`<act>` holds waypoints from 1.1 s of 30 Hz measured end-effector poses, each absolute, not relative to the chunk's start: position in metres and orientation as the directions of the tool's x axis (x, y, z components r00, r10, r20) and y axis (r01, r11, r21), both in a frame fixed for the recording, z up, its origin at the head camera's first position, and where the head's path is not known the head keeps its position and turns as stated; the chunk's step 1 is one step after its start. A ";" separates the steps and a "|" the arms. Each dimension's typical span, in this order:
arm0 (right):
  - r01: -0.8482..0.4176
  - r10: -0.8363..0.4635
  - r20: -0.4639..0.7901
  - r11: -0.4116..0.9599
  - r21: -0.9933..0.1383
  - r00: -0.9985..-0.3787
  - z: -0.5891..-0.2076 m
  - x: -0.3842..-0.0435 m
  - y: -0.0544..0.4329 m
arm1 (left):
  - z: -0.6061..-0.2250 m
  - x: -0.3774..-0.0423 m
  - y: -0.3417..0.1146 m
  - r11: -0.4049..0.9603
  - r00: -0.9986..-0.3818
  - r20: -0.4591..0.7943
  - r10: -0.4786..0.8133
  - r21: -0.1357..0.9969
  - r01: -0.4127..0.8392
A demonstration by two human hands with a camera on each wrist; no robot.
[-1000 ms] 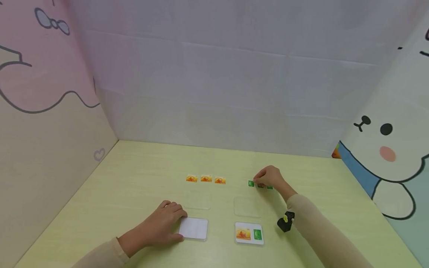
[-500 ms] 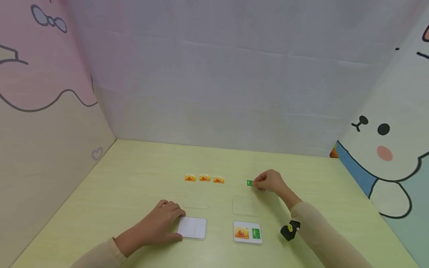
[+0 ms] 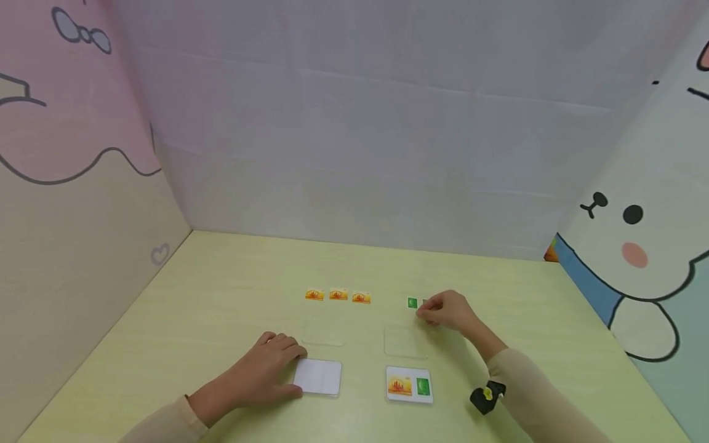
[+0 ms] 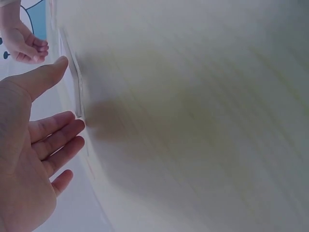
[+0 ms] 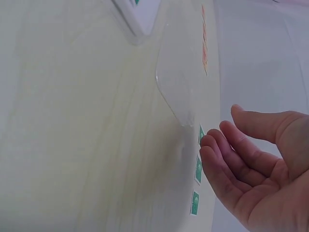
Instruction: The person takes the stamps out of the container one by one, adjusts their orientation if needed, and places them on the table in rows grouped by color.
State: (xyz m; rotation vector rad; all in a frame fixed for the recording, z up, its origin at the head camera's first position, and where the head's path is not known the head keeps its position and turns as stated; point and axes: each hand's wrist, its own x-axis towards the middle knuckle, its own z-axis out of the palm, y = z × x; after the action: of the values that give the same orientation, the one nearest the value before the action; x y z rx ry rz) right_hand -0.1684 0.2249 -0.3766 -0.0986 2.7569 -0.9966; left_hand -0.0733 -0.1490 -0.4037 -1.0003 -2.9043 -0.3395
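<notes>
Our left hand [image 3: 264, 373] rests, fingers relaxed, against the white card [image 3: 318, 376]; our right hand [image 3: 450, 311] curls loosely, empty: best pinch 1 green piece [image 3: 412, 303] edge-on.

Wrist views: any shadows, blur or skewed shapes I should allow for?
Left wrist: a soft shadow falls on the table beside the left hand; the grain looks blurred. Right wrist: pale and hazy; the green stickers look foreshortened, the clear plate faint.
</notes>
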 end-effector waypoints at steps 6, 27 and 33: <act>-0.060 -0.197 -0.151 0.777 -0.626 -0.969 -0.380 -0.159 0.227 | -0.403 -0.073 -0.148 0.763 -0.784 0.130 0.607 0.181 0.620; -0.221 -0.322 -0.063 0.766 -0.604 -0.945 -0.387 -0.130 0.231 | -0.398 -0.075 -0.145 0.770 -0.793 0.105 0.599 0.194 0.608; -0.238 -0.322 -0.038 0.768 -0.595 -0.946 -0.392 -0.123 0.231 | -0.396 -0.075 -0.144 0.770 -0.793 0.096 0.601 0.197 0.607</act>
State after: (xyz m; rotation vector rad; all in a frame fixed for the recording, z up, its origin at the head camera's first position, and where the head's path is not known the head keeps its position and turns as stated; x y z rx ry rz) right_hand -0.1232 0.2310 -0.3916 -0.4497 2.8229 -0.9221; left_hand -0.0746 -0.1442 -0.3958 -1.0002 -2.9296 -0.3407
